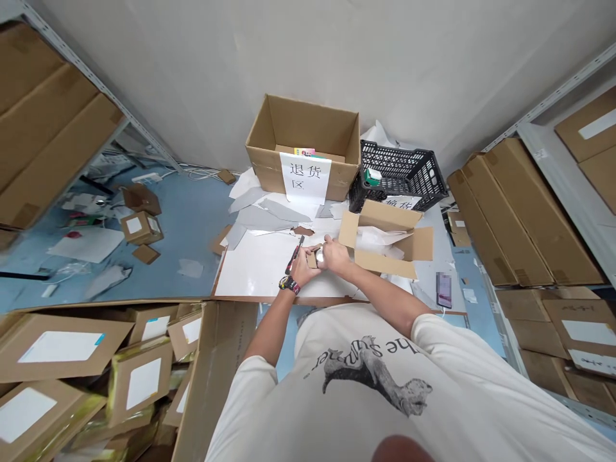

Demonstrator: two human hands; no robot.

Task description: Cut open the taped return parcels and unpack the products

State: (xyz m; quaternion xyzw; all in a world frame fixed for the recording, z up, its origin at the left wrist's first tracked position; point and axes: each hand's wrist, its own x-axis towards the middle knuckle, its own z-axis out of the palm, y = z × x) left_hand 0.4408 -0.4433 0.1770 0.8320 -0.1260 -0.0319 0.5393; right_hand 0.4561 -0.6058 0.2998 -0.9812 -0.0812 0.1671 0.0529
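1. Left hand point(303, 269) clasps the small carton point(312, 260), between both hands; right hand point(335, 255) curls against it, grip unclear.
2. Probably light, stiff yet crushable; best held by side walls, near left fingertips.

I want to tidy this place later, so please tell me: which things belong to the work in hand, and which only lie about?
In hand:
- tan item, held
- probably the open carton by the right hand

Seemingly lying about:
- phone
- scraps
- floor boxes
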